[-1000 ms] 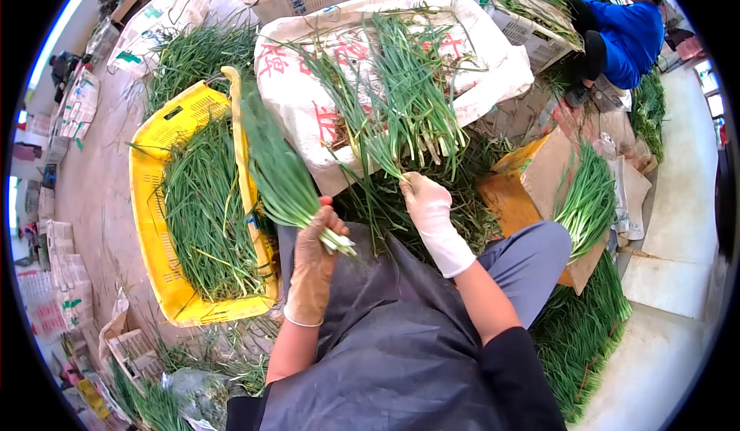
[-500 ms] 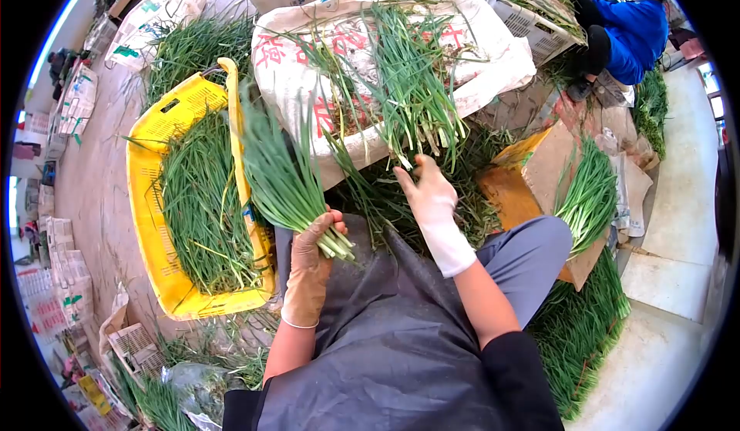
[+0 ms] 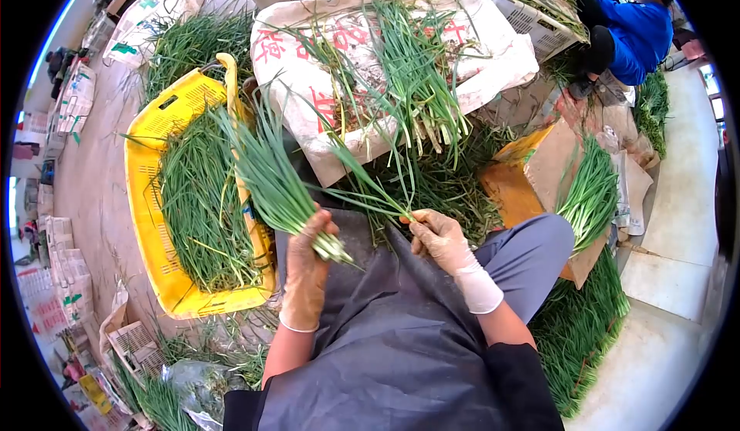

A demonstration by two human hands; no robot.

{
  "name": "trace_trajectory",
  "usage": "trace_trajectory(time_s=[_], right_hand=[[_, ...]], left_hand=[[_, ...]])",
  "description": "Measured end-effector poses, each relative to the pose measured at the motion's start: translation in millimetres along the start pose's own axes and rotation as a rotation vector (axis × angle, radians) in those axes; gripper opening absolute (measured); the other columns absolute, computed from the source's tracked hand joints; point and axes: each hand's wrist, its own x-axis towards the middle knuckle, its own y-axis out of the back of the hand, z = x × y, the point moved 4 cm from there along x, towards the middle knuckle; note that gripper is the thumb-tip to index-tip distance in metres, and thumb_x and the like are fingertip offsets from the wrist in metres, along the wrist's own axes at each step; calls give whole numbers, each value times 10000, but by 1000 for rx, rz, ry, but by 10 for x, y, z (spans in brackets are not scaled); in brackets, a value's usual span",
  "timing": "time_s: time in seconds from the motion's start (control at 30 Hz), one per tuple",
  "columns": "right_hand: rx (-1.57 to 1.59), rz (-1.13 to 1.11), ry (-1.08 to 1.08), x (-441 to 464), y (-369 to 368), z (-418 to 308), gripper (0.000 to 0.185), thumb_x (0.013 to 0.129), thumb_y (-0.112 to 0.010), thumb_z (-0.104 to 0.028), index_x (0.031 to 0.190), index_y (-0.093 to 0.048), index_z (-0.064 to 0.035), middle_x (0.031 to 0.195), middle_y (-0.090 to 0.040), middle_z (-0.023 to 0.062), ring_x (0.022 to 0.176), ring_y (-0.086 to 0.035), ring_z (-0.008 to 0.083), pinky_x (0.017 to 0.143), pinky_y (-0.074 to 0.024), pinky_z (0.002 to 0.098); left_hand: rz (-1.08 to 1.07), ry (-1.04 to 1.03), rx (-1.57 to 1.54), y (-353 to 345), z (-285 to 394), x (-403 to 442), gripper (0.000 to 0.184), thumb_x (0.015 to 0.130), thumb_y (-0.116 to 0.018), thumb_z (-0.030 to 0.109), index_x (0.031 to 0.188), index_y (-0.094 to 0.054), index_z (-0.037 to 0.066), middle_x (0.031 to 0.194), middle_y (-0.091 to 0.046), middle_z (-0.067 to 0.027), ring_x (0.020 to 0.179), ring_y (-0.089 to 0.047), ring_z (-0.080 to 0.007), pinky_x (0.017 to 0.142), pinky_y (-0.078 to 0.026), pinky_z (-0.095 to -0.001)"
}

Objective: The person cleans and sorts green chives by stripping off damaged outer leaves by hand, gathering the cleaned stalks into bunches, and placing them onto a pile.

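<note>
My gloved left hand [image 3: 307, 258] is wrapped round a thick bunch of green onions [image 3: 270, 177], white ends pointing down to the right and leaves fanning up to the left. Over my lap, my gloved right hand [image 3: 439, 240] pinches a few thin green onion stalks [image 3: 385, 200] near their ends; their leaves reach up and left. Just beyond lies a loose pile of green onions [image 3: 420, 77] on a white sheet with red characters [image 3: 493, 53], spread over a raised tray-like surface. The dark apron [image 3: 385, 331] covers my lap.
A yellow crate [image 3: 146, 223] with green onions stands at left. Beside my right knee, a bundle of green onions [image 3: 590, 192] rests on a cardboard box [image 3: 551, 161]. More bundles [image 3: 582, 338] lie below it. A person in blue [image 3: 636, 34] sits at the upper right.
My right hand has come down and back from the pile, now pinching a few stalks. The bunch in my left hand has tilted a little further left.
</note>
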Motion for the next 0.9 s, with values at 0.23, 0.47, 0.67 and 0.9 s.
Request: trace_trajectory(time_s=[0.23,0.47,0.67,0.9], right_hand=[[-49,-89,131,73,-452,189,244,878,-593,-120,1095,-581,-9,757,-609,13,637,-546,61,616,-467,211],[274,-20,46,238,-561,162,224,850,-644,-157,989,-639,18,816,-648,37,705,-575,85,654,-449,208],[304,-187,81,70,46,159,253,838,-639,-219,931,-663,16,822,-666,65,777,-606,122,723,-467,255],[-1078,362,405,798,160,209,715,785,-632,-417,1288,-389,30,1144,-536,254,1021,-554,355,847,-447,387]], left_hand=[[38,147,97,-34,-583,-123,264,750,-702,75,970,-589,-16,855,-637,-79,684,-602,-124,615,-508,-257],[17,106,78,26,-626,-133,278,753,-665,41,999,-551,-21,888,-634,-100,758,-630,-186,705,-535,-287],[194,-56,86,251,-215,2,176,755,-701,107,885,-624,17,803,-649,-71,702,-612,-146,581,-499,-253],[-75,-26,-26,111,252,-23,353,773,-675,80,1091,-540,9,866,-648,-106,696,-648,-176,561,-564,-298]])
